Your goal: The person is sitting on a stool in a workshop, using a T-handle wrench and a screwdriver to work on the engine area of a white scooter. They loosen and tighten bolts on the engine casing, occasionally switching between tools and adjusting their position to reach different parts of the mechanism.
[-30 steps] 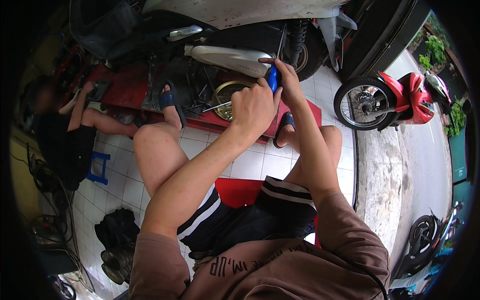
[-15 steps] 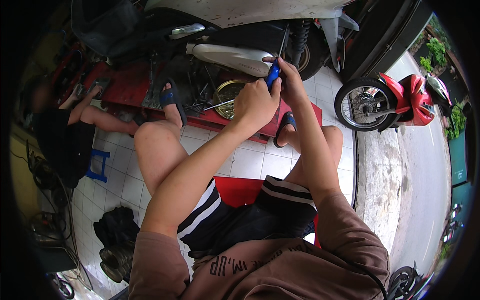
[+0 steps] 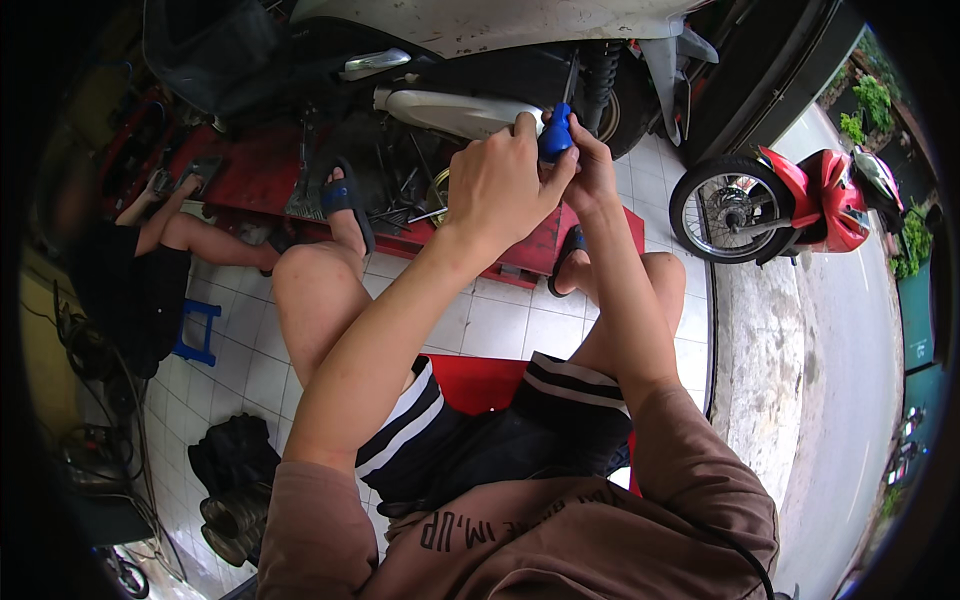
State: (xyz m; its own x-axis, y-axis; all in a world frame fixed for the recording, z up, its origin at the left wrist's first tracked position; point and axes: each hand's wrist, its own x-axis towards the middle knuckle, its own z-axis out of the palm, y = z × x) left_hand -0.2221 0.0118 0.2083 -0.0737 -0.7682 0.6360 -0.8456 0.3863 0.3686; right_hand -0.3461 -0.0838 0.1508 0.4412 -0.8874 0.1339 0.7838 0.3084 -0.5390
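In front of the rear shock absorber (image 3: 600, 75) of a pale scooter (image 3: 470, 25) is a screwdriver with a blue handle (image 3: 555, 138). Its thin shaft (image 3: 571, 75) points up toward the scooter's side. My right hand (image 3: 594, 172) is closed round the handle from the right. From the left, my left hand (image 3: 497, 178) curls at the handle, its thumb against the handle's rear end; its other fingertips are partly hidden. Whether the shaft's tip sits in a fastener cannot be seen. Just left of the handle lies the scooter's silver engine cover (image 3: 440, 110).
The scooter stands over a red platform (image 3: 385, 238) with scattered tools and a gold-coloured ring-shaped part (image 3: 438, 185), partly hidden. At the left, another person (image 3: 130, 260) sits near a blue stool (image 3: 200, 333). A red motorbike (image 3: 825, 200) stands at the right, beside the road.
My left hand has shifted up and slightly left, its fingers less tightly wrapped. The blue handle has moved a little right and tilted, showing more of itself. My right hand has moved slightly.
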